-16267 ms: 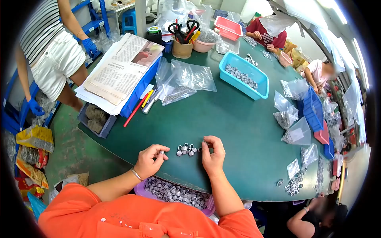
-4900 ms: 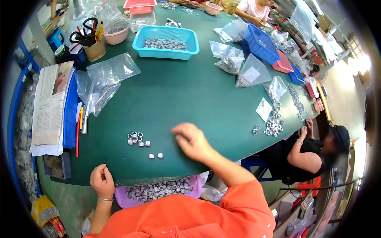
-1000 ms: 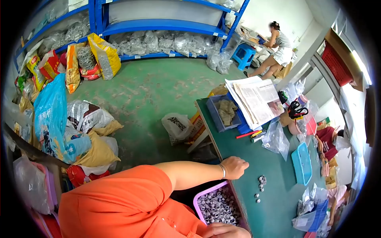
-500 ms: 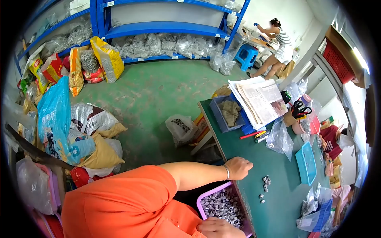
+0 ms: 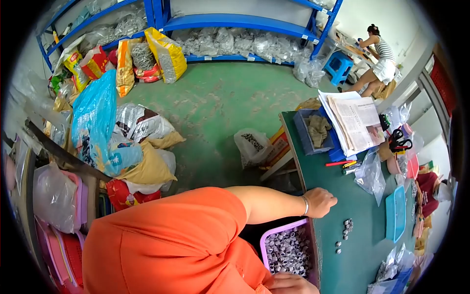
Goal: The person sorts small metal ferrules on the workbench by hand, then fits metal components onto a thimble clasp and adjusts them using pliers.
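My left hand (image 5: 321, 202), with a band at its wrist, rests near the edge of the green tabletop (image 5: 328, 274). Its fingers are curled closed; what they hold, if anything, is hidden. A short row of small grey ring-shaped parts (image 5: 347, 228) lies on the table close to it. Below the table edge, a purple-rimmed bin (image 5: 263, 241) holds many similar grey parts (image 5: 289, 250). My right hand (image 5: 293, 284) is at the bin's near end, cut off by the bottom of the view, with its fingers mostly hidden.
On the table are a turquoise tray (image 5: 395, 214), a clear plastic bag (image 5: 370, 176), pens (image 5: 341, 162), newspapers (image 5: 356, 122) and a blue-grey bin (image 5: 304, 132). Sacks (image 5: 147, 161) stand on the floor at left. A person (image 5: 379, 56) works by a blue stool (image 5: 339, 67).
The whole view has shifted, so the room and table appear farther right. My left hand stays closed at about the same spot on the table. The far person's raised arm is lower.
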Demonstrator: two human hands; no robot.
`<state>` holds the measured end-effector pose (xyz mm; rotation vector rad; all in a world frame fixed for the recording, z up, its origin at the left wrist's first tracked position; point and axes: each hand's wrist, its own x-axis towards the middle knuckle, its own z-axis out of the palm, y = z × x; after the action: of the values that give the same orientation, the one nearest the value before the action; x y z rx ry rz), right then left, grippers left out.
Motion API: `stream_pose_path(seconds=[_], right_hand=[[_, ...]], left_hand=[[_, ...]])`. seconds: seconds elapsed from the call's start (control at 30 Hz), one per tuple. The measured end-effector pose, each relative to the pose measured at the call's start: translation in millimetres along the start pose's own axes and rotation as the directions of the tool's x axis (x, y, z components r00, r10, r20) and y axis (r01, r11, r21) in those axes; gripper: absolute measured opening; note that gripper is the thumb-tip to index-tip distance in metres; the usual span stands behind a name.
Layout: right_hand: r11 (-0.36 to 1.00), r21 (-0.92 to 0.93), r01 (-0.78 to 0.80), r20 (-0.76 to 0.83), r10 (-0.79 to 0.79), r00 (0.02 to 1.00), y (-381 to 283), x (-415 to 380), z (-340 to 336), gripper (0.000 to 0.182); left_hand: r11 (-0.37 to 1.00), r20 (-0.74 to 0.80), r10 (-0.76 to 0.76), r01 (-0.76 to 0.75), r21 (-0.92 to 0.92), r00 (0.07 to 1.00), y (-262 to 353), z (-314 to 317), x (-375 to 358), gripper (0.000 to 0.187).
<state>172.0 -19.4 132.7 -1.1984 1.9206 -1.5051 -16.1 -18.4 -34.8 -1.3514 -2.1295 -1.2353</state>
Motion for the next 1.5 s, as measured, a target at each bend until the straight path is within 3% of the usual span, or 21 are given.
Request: stream_pose_path(seconds=[0.17,0.3,0.4,0.43,0.53,0.63,0.67,0.77,0.83,1.0,1.17,1.23,1.27,1.3,1.37,1.43,1.5], right_hand=[[0.995,-0.089,0.051,0.029,-0.049,0.998,3,11,2,0.014],[0.992,-0.114,0.051,-0.034,-0.055,0.998,3,14,7,0.016],[0.940,-0.340,-0.014,-0.050,-0.003,0.999,4,8,12,0.020],[0.941,-0.339,-0.016,-0.054,-0.003,0.999,3,6,14,0.020],[0.846,-0.498,-0.190,-0.177,0.115,0.978,2,4,20,0.021],[0.907,-0.392,-0.158,-0.110,0.124,0.986,1,-4,9,0.020],[0.964,-0.243,-0.103,-0.074,0.087,0.993,-2,-4,-1,0.017],[0.984,-0.014,0.175,-0.034,-0.175,0.984,-2,-5,-19,0.011],[0.989,0.022,0.146,0.088,-0.147,0.985,1,-6,-21,0.007],[0.982,-0.152,0.113,0.063,-0.105,0.992,11,6,-13,0.015],[0.991,-0.130,0.024,0.012,-0.022,1.000,11,1,-7,0.013],[0.917,-0.393,-0.075,-0.152,0.016,0.988,9,-8,3,0.014],[0.818,-0.535,-0.211,-0.224,0.104,0.969,14,-11,16,0.028],[0.819,-0.515,-0.255,-0.257,0.136,0.957,26,-17,19,0.028],[0.874,-0.448,-0.187,-0.341,0.026,0.940,50,-37,29,0.008],[0.772,-0.476,-0.421,-0.661,0.002,0.750,56,-63,33,0.017],[0.620,-0.386,-0.683,-0.876,-0.014,0.482,63,-98,34,0.015]], left_hand=[[1.000,-0.023,-0.007,0.007,-0.002,1.000,0,0,0,0.004],[1.000,-0.029,-0.002,0.002,0.009,1.000,0,1,0,0.004],[1.000,-0.007,0.006,-0.005,0.031,1.000,0,1,0,0.004],[1.000,-0.004,0.007,-0.007,0.029,1.000,0,1,-1,0.004],[1.000,-0.026,0.007,-0.006,0.006,1.000,1,-2,0,0.004],[1.000,-0.021,0.000,0.000,0.004,1.000,1,-4,2,0.004],[1.000,-0.014,-0.004,0.004,0.001,1.000,1,-3,1,0.004],[1.000,-0.015,-0.002,0.002,-0.005,1.000,2,0,-1,0.004],[1.000,-0.029,0.010,-0.010,0.012,1.000,0,-2,1,0.004],[1.000,-0.042,0.008,-0.008,-0.001,0.999,1,-1,1,0.004],[1.000,-0.027,0.004,-0.004,0.020,1.000,0,1,-1,0.005],[1.000,-0.059,-0.007,0.005,-0.029,0.998,-1,1,-1,0.005],[1.000,-0.062,-0.004,0.005,0.021,0.998,-2,1,-1,0.006],[0.999,-0.003,-0.025,0.025,0.034,1.000,-3,-2,0,0.007],[0.994,0.021,-0.081,0.079,0.080,0.996,-2,-6,2,0.007],[0.998,-0.086,-0.017,0.022,0.058,0.996,-5,-3,3,0.005],[0.998,-0.057,-0.049,0.051,0.027,0.997,-2,-9,7,0.010]])
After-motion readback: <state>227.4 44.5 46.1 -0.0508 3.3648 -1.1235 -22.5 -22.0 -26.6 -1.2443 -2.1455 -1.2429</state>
